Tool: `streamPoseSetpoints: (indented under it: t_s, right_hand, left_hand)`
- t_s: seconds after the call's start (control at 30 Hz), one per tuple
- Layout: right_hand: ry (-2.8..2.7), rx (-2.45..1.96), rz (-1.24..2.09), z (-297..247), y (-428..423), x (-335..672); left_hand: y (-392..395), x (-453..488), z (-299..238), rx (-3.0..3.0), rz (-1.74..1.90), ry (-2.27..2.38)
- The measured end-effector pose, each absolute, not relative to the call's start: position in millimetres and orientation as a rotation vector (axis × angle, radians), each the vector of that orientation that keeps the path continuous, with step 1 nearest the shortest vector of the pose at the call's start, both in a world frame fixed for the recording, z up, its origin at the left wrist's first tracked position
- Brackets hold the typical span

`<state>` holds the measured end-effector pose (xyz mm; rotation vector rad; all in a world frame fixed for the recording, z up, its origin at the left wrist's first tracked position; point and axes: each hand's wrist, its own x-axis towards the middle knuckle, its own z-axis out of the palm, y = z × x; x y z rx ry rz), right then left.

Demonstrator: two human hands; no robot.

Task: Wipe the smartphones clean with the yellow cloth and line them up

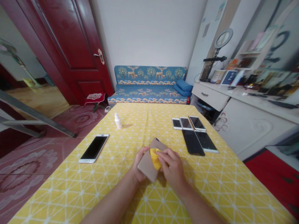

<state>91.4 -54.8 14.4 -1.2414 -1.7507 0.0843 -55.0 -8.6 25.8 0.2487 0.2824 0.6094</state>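
Observation:
Near the middle of the table, my left hand (139,165) is closed around a gold-beige smartphone (147,166), gripping its left side and underside. The phone is tilted with its back and camera facing up. My right hand (172,165) pinches a yellow cloth (155,158) and presses it on the phone's back. Part of the phone lies hidden under the cloth and the right fingers. Off to the left, a white smartphone (94,149) with a dark screen lies face up. A white spray bottle (118,121) stands upright beyond it.
Several phones lie together at the right, among them a black phone (192,142) and a small white phone (177,123). A yellow patterned tablecloth (126,199) covers the table. Behind are a blue sofa (149,90) and a red door (70,37); a white dresser (247,121) stands right.

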Motion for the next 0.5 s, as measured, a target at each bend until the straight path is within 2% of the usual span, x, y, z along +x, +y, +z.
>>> streamPoseSetpoints:
  t_s: [0.33,0.5]
  right_hand:
    - [-1.959,-0.850,0.047,28.7,-71.5,70.3]
    - [-2.006,-0.833,-0.061,28.3,-72.0,67.7]
  left_hand:
    - [-9.6,-56.5,13.5,0.170,0.645,0.206]
    - [-10.7,-54.4,10.0,0.102,0.755,0.285]
